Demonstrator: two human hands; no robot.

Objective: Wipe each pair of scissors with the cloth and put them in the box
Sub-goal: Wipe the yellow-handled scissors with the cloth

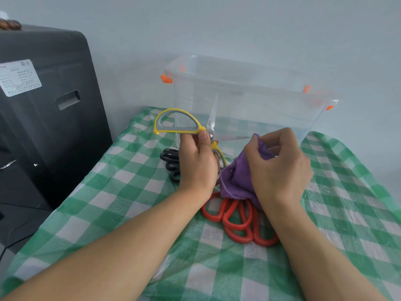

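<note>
left hand (198, 161): fingers curled round the lower handle of the yellow scissors (196, 129), thumb pressed up by the pivot. Holds them in the air, just in front of the box's near wall.
yellow scissors: wide open. One blade points up against the box wall, the other runs sideways toward the cloth. The big yellow-and-grey loop handle sticks out on the side away from the cloth.
right hand (280, 161): fingers bunched and curled round the purple cloth (235, 178); thumb and fingertips pinch a fold at the top. Sits in front of the box, beside the left hand.
purple cloth: bunched in the right hand, the rest hanging below it. Its top fold is at the tip of the sideways blade; can't tell if they touch.
box (249, 88): clear plastic, orange clips at the corners, no lid on. Stands at the back of the table against the wall. Can't tell what's inside.
red scissors (237, 220): several red-handled pairs in a pile on the table, in front of the box, below the cloth and right wrist. Blades hidden.
black scissors (171, 161): black handles on the table in front of the box, partly behind the left hand.
table (121, 192): covered with a green-and-white check cloth.
black case (43, 105): large, with a white label, well off to the box's side, beyond the table edge.
</note>
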